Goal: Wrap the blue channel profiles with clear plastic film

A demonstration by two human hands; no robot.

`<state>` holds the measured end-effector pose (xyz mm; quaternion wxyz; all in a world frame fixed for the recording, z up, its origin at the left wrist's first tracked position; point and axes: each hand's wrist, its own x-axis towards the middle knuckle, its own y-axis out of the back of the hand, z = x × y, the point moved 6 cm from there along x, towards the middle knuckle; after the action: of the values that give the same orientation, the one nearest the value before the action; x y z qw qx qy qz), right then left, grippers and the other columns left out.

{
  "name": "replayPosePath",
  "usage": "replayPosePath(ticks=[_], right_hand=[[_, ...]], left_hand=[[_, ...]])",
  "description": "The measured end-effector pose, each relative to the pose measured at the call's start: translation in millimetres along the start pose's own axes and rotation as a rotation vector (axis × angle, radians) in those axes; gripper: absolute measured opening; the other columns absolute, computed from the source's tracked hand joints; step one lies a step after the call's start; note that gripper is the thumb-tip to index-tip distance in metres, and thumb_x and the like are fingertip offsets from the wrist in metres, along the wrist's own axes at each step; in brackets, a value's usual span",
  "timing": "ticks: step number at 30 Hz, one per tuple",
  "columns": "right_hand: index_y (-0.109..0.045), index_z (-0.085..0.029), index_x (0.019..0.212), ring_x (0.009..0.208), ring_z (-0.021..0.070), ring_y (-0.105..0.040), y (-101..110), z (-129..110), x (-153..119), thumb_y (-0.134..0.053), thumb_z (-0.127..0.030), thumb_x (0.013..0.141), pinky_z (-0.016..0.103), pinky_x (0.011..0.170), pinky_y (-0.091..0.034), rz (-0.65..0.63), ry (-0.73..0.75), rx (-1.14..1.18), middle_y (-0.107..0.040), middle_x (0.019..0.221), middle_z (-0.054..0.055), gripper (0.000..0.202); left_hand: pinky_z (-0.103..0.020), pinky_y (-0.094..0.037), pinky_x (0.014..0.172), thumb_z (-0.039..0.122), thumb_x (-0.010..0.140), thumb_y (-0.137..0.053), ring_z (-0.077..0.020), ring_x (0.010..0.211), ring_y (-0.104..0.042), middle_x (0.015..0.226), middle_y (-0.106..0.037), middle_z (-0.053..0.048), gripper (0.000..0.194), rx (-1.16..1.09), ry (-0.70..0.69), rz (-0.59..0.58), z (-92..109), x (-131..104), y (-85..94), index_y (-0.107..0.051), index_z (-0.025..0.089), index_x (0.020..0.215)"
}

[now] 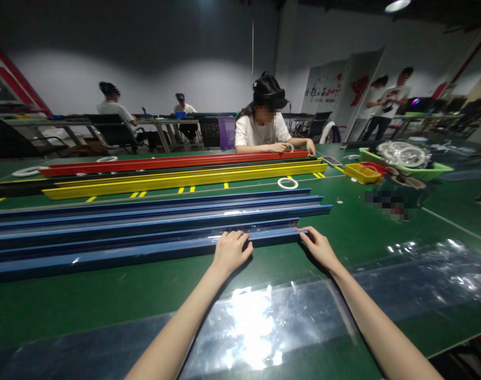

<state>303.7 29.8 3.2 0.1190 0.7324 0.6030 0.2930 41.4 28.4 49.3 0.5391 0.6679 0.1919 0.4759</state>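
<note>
Clear film point(303, 316): saw that nearest, in front of blue channel point(145, 252) lying on green table point(343, 232). Had left hand point(232, 250) over channel's near edge, couldn't tell if clamped; right hand point(317, 247) pinching channel's right end. Guessed lining-up step, figured on steady hold next.

The slender, bare left forearm point(187, 314) and slender, bare right forearm point(373, 309) taper smoothly to 2 narrow, bare wrists point(220, 270). The bare left hand point(231, 250) and bare right hand point(319, 248) have slim fingers point(237, 236).
</note>
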Motion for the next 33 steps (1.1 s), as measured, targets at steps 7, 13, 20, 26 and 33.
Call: replayPosePath(ticks=[7,13,20,26,33], right_hand=[[-0.059,-0.023,0.096,0.092,0.0209,-0.06,-2.3,2.9,1.0,-0.045,-0.045,0.083,0.034,0.082,-0.044,-0.02,0.002,0.006,-0.067,0.103,0.005,0.029],[-0.056,-0.027,0.095,0.102,0.0204,-0.053,-4.5,0.2,1.9,-0.04,-0.041,0.085,0.04,0.091,-0.039,-0.028,0.06,-0.085,-0.063,0.114,0.003,0.024],[-0.052,-0.027,0.095,0.105,0.0207,-0.047,-7.1,0.1,2.0,-0.036,-0.041,0.087,0.043,0.097,-0.035,-0.071,0.069,-0.106,-0.058,0.122,0.002,0.023],[-0.052,-0.028,0.094,0.105,0.0208,-0.047,-7.1,0.8,1.8,-0.035,-0.041,0.087,0.043,0.097,-0.035,-0.075,0.057,-0.106,-0.058,0.122,0.001,0.023],[-0.054,-0.027,0.098,0.106,0.0203,-0.047,-7.1,1.7,1.4,-0.035,-0.041,0.087,0.042,0.098,-0.034,-0.078,0.042,-0.112,-0.058,0.121,0.001,0.025]], left_hand=[[-0.032,-0.037,0.074,0.033,0.086,-0.041,-0.0177,0.084,-0.059,0.092,-0.067,-0.004,0.026,-0.009,0.009,-0.025,-2.9,0.6,1.1,-0.063,0.02,0.089],[-0.031,-0.037,0.074,0.034,0.086,-0.042,-0.0178,0.084,-0.059,0.092,-0.067,-0.004,0.026,-0.016,0.005,-0.062,-4.5,0.9,1.0,-0.063,0.02,0.09],[-0.032,-0.038,0.074,0.035,0.086,-0.042,-0.0179,0.085,-0.058,0.094,-0.067,-0.004,0.026,-0.011,0.005,-0.076,-5.5,1.8,-0.3,-0.063,0.02,0.09],[-0.031,-0.039,0.073,0.037,0.087,-0.041,-0.018,0.084,-0.059,0.091,-0.066,-0.004,0.028,0.001,0.004,-0.091,-5.8,2.4,-0.3,-0.063,0.02,0.09],[-0.03,-0.044,0.076,0.038,0.086,-0.043,-0.0181,0.087,-0.057,0.098,-0.065,-0.004,0.027,-0.002,-0.033,-0.09,-6.0,1.8,-0.5,-0.063,0.02,0.09]])
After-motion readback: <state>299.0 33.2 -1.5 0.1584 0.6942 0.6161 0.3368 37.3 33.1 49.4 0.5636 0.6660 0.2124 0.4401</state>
